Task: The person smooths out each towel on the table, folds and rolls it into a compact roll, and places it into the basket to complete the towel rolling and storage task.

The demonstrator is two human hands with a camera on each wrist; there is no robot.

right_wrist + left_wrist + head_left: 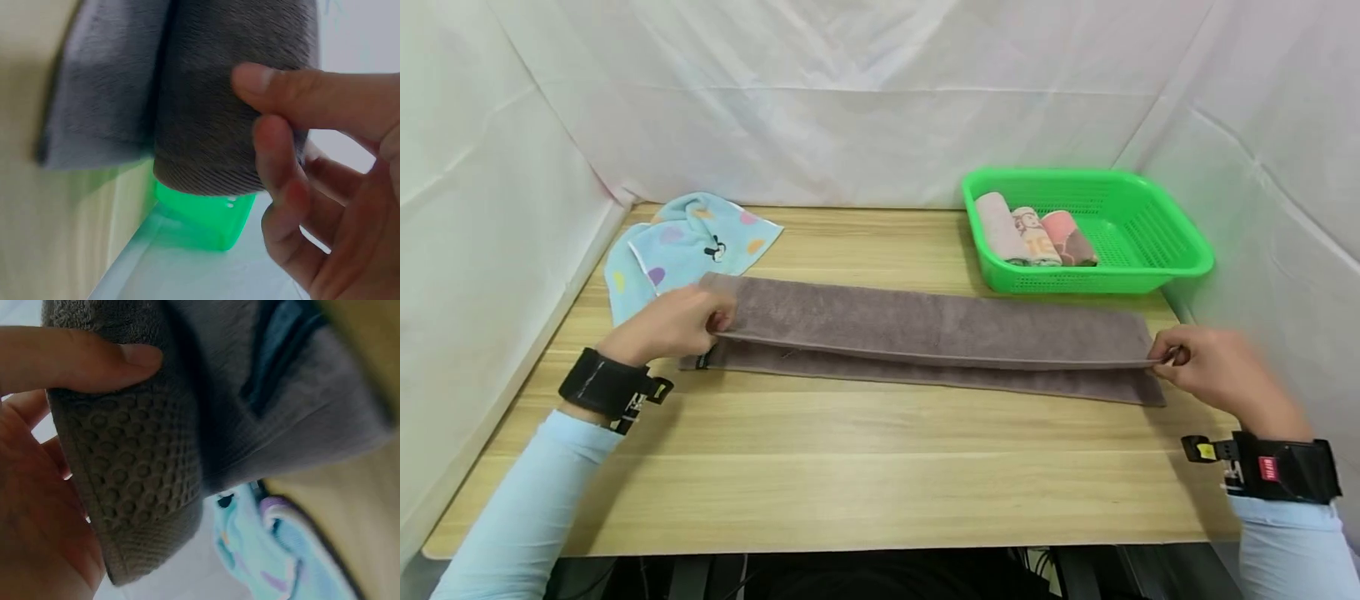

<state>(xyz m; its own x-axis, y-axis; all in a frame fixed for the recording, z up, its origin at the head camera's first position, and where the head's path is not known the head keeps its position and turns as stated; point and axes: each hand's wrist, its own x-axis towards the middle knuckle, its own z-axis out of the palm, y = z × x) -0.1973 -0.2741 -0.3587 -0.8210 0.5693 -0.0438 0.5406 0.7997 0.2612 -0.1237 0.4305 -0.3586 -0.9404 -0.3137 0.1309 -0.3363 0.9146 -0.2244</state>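
Observation:
A long grey-brown towel (925,325), folded into a strip, stretches across the table between both hands. Its near edge is lifted over a lower layer that lies on the wood. My left hand (677,321) pinches the towel's left end; in the left wrist view the thumb (106,362) presses on the towel (125,450), which shows a dotted woven band. At the right end my right hand (1225,371) pinches the corner, and in the right wrist view thumb and fingers of that hand (331,169) hold the ribbed edge of the towel (219,112).
A light blue towel with coloured spots (700,237) lies loosely at the back left, partly against the grey-brown one. At the back right stands a green basket (1187,250) with a few rolled cloths (1037,237) in its left part. White curtains (850,125) surround the table (880,467).

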